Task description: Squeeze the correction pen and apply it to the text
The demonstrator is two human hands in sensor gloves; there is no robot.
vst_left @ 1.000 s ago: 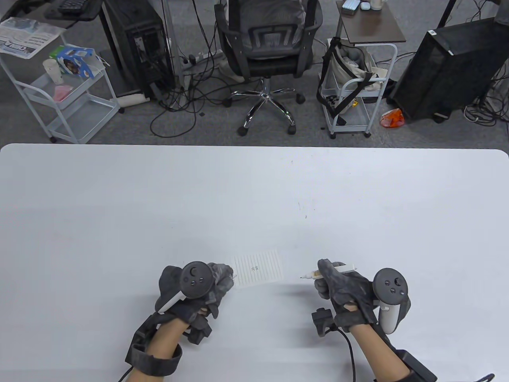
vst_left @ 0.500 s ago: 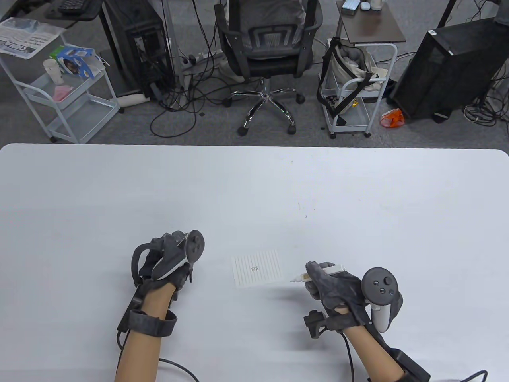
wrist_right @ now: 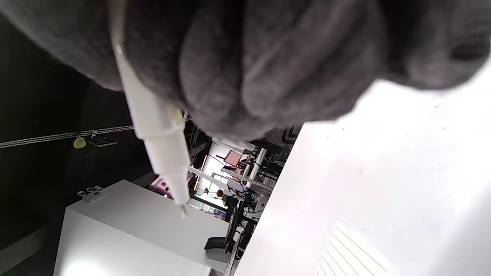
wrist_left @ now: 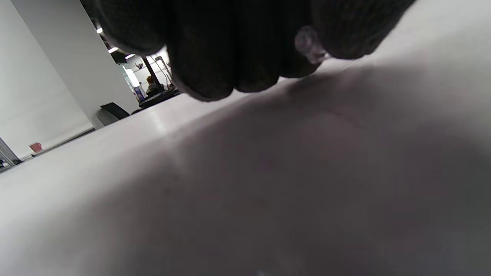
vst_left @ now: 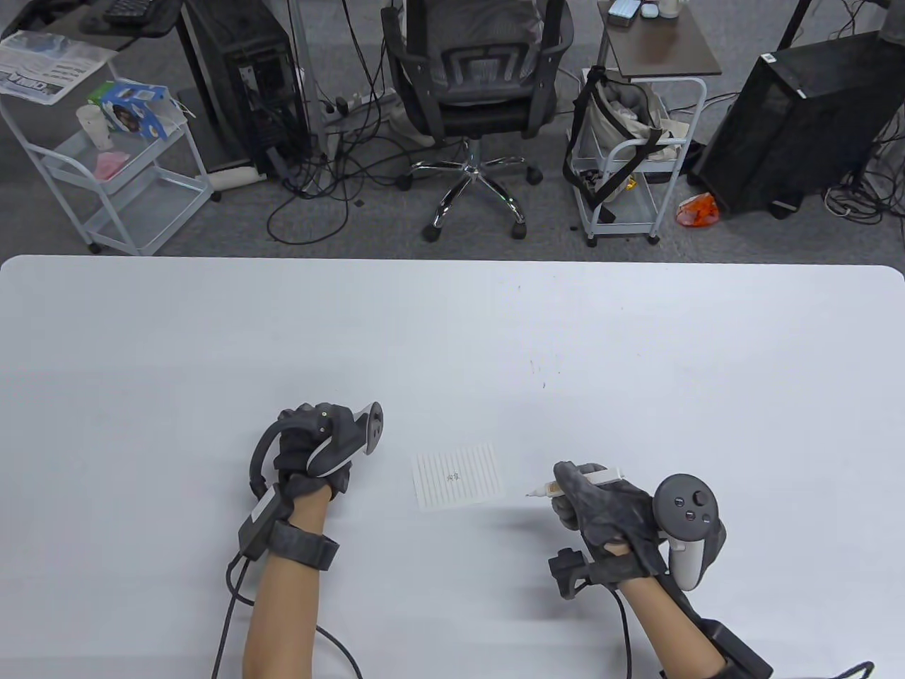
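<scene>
The right hand (vst_left: 601,506) grips the correction pen (vst_left: 565,485), left hand (vst_left: 311,445) curled; bring its tip slowly onto the text (vst_left: 453,478), then squeeze gently.

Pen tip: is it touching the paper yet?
Apart. The table view shows the pen tip short of the paper, bare table between them.
</scene>
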